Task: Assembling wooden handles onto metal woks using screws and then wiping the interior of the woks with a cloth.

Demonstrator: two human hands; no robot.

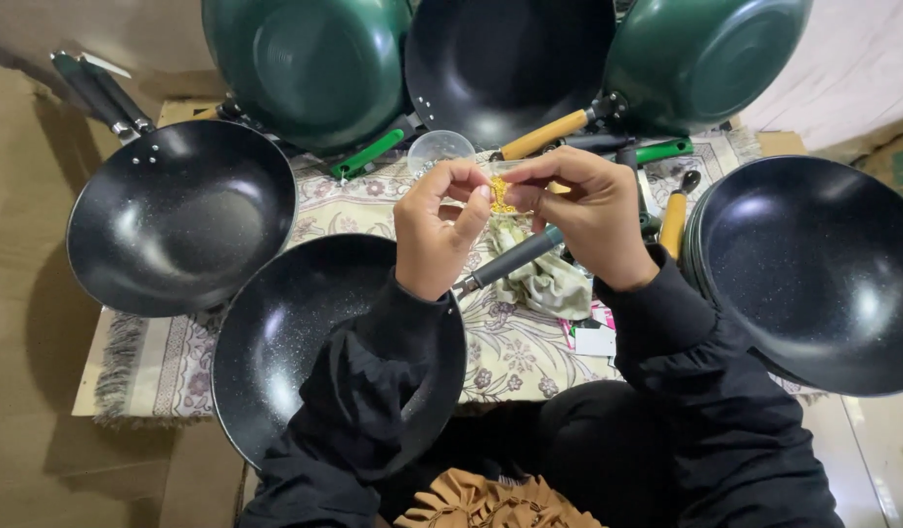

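Observation:
My left hand (437, 227) and my right hand (590, 213) meet above the middle of a patterned cloth (515, 347). Between the fingertips of both hands I pinch a small clear bag with yellow-gold bits (500, 193) inside. Both arms are in black sleeves. A black speckled wok (275, 342) with a grey handle (515, 259) lies right under my left forearm. A crumpled pale green rag (544, 279) sits below my hands. A small clear round lid (440, 149) lies just beyond my left hand.
Several woks ring the cloth: a black one (182, 215) at left, a black one (813, 269) at right, a dark one (510, 64) and two green upturned ones (309, 64) (705, 54) at the back. Wooden and green handles (544, 135) (368, 154) lie between. Small cards (593, 337) rest near my right sleeve.

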